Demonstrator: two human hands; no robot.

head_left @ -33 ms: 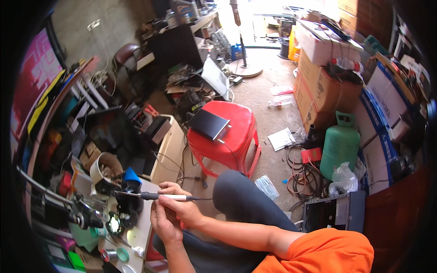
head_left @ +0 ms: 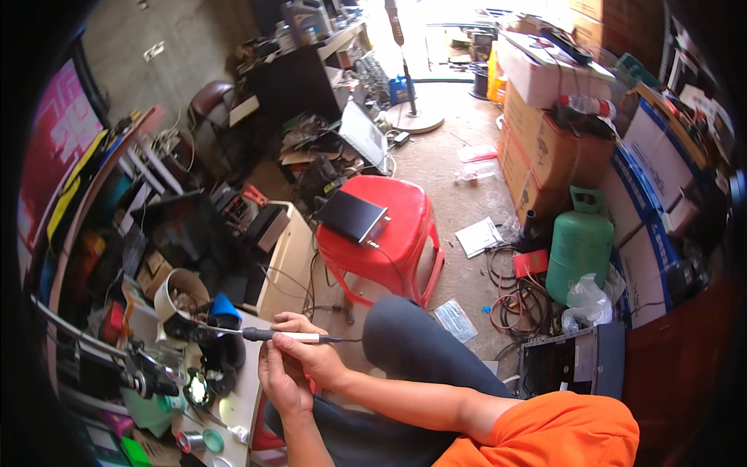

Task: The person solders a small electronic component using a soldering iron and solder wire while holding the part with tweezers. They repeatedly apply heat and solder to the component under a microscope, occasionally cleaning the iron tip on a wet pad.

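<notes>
A soldering iron (head_left: 307, 338) with a white handle and dark grip lies level across my fingers. Its metal tip points left over the cluttered bench (head_left: 243, 366), and a dark cord leaves its rear end toward my knee. My right hand (head_left: 323, 364) is closed around the handle, with the thumb on the near side and fingers beyond it. Just below, my left hand (head_left: 286, 389) has its fingers drawn together, with fingertips up by the grip and against the right hand. Whatever those fingertips pinch, if anything, is hidden.
A lit round lamp (head_left: 197, 387), a solder spool (head_left: 189, 441) and a white tub (head_left: 179, 292) crowd the bench. Ahead, a red stool (head_left: 405, 194) bears a flat black box (head_left: 354, 216) with a cord. Rightward stand a green gas cylinder (head_left: 580, 253), cartons (head_left: 545, 148) and coiled cables (head_left: 517, 300).
The surroundings shift slightly in the picture, as the view turns a little. Both hands and the soldering iron keep nearly the same pose.
</notes>
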